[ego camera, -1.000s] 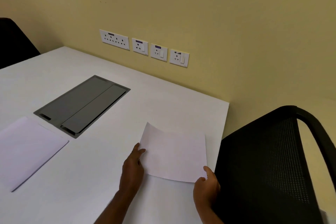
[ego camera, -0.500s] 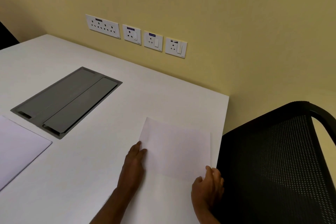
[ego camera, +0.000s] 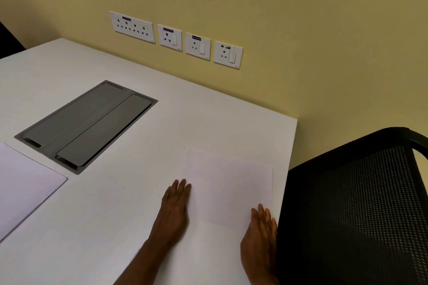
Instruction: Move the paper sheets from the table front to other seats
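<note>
At nine o'clock a paper sheet lies flat on the table. At six o'clock the left hand rests flat and empty beside a second sheet; the right hand, also released, touches its near corner. That sheet faces the chair; both look placed, though other seats are out of view.

Bench: bare stretch between grey cable hatch and paper sheet. Black mesh chair stands against right edge; wall closes the far side.
</note>
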### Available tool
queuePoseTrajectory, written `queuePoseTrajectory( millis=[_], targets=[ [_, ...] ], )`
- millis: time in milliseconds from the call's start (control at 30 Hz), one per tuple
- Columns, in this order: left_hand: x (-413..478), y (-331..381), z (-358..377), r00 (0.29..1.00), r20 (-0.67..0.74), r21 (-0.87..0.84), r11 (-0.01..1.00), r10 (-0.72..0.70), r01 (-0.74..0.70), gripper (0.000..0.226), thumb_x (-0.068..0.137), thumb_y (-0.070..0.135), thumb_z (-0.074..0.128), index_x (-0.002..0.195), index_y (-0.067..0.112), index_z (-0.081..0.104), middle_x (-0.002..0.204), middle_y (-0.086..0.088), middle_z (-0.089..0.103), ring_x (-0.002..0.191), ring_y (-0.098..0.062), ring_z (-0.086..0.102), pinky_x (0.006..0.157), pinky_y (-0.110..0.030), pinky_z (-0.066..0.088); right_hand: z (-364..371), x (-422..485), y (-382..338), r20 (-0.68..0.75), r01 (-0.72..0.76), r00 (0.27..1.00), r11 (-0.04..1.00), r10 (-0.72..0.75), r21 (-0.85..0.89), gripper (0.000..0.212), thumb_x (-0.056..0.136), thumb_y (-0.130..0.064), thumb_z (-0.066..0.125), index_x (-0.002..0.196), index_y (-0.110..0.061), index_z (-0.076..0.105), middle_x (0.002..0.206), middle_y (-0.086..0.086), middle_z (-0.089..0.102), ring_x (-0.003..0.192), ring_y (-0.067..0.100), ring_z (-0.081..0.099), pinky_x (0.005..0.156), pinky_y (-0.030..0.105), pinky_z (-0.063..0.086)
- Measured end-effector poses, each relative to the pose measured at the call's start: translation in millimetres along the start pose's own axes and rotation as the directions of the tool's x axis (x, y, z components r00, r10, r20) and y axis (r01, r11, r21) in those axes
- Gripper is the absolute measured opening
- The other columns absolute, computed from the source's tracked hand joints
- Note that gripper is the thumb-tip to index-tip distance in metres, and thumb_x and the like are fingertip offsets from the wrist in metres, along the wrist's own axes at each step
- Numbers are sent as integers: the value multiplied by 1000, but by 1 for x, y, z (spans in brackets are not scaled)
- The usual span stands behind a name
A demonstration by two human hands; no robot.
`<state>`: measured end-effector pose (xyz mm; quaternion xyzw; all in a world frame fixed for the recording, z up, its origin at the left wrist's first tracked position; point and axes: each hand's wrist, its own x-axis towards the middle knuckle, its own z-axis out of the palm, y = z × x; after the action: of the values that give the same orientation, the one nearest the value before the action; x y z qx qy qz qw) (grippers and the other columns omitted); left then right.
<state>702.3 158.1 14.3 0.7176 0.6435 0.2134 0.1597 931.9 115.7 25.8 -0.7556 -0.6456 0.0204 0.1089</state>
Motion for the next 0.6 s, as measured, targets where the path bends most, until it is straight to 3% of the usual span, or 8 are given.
queuePoseTrajectory(
  millis=[33, 67, 100, 167, 233, 433, 500, 600],
  targets=[
    [-1, -2, 1, 1000, -2, 15, 1000, 17, -17, 52, 100, 10, 33, 152, 9, 34, 161, -6, 23, 153, -30, 16, 123, -28, -2, -1, -1, -1, 10, -31, 999, 999, 31, 9, 38, 99, -21, 45, 121, 3, 67, 133, 23, 61, 125, 42, 57, 105, 57, 41],
    [-1, -3, 2, 1000, 2, 34, 999, 21, -21, 52, 104, 26, 26, 153, 11, 32, 161, -4, 21, 153, -27, 14, 123, -28, -2, 1, -3, -1, 60, -47, 997, 998, 45, 36, 56, 104, -34, 26, 125, 1, 64, 137, 22, 58, 129, 40, 53, 111, 53, 35],
    [-2, -4, 3, 999, 21, 55, 998, 27, -28, 57, 104, 37, 19, 154, 12, 28, 163, -2, 17, 154, -24, 10, 123, -29, -3, 3, -4, 0, 81, -49, 996, 998, 45, 48, 66, 103, -42, 18, 129, 0, 61, 141, 21, 55, 133, 39, 49, 117, 48, 26],
    [-2, -8, 6, 998, 58, 108, 993, 32, -38, 64, 102, 47, 14, 157, 15, 19, 164, 1, 7, 155, -20, 1, 124, -30, -5, 5, -5, 0, 58, -30, 998, 999, 28, 44, 67, 99, -46, 23, 135, -1, 56, 147, 20, 49, 137, 38, 43, 122, 41, 6],
    [-2, -10, 7, 996, 81, 151, 987, 33, -45, 65, 102, 49, 13, 158, 15, 13, 165, 2, 2, 155, -19, -3, 124, -32, -5, 7, -5, 1, 63, -12, 998, 999, 10, 42, 66, 98, -46, 26, 139, -2, 52, 150, 19, 44, 140, 37, 37, 119, 37, -2],
    [-1, -10, 6, 991, 136, 217, 975, 10, -39, 69, 101, 54, 7, 158, 14, 3, 167, -2, -4, 154, -19, -12, 123, -34, -7, 1, -7, 0, 122, 4, 993, 1000, -5, 7, 70, 101, -46, 16, 140, 1, 49, 150, 21, 43, 140, 38, 36, 118, 39, 0],
    [-1, -9, 4, 989, 150, 223, 974, -2, -32, 68, 103, 53, 12, 158, 14, -1, 167, -3, -6, 153, -18, -16, 123, -32, -10, -5, -7, -2, 116, 6, 993, 1000, -8, 16, 75, 102, -47, 6, 140, 3, 48, 150, 23, 42, 140, 39, 36, 117, 40, 0],
    [-1, -1, -5, 994, 110, 210, 977, 21, -44, 68, 104, 50, 20, 158, 14, 0, 167, -3, -5, 153, -18, -15, 123, -31, -9, -17, -3, -8, 89, 52, 994, 997, -57, 52, 73, 102, -47, 7, 145, 1, 42, 156, 20, 34, 146, 36, 26, 119, 40, -3]
  ],
)
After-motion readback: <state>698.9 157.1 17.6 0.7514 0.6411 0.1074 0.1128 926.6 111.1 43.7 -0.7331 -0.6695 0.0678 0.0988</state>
